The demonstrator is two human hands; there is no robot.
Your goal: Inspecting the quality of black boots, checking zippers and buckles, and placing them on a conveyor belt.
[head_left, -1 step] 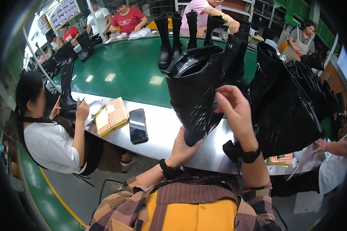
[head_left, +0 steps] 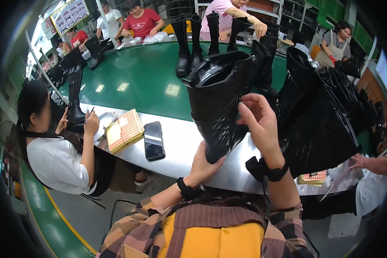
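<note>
1. The left hand (head_left: 205,167) is wrapped around the lower end of a tall black boot (head_left: 215,101), near the ankle, thumb to the right. A firm, low grip suits this boot, I judge, since the long shaft could sway above it.
2. The right hand (head_left: 262,124) is raised at the shaft's right side, thumb and forefinger bent toward each other at its edge. Whether they pinch anything, I cannot tell. A light fingertip touch there should spare the glossy surface from creasing.
3. The boot stands between the hands, its open top tilted slightly left and the quilted panel facing the wearer. Whether its sole rests on anything is hidden. Squaring the shaft would likely give the right fingers a straighter line.
4. Just right of the right hand, a mass of black boots (head_left: 320,129) crowds in; the right elbow needs care there.
5. Left of the boot, a smartphone (head_left: 154,141) and a patterned paper pad (head_left: 124,130) lie on the metal ledge (head_left: 178,137).
6. Beyond stretches a green work surface (head_left: 137,81).
</note>
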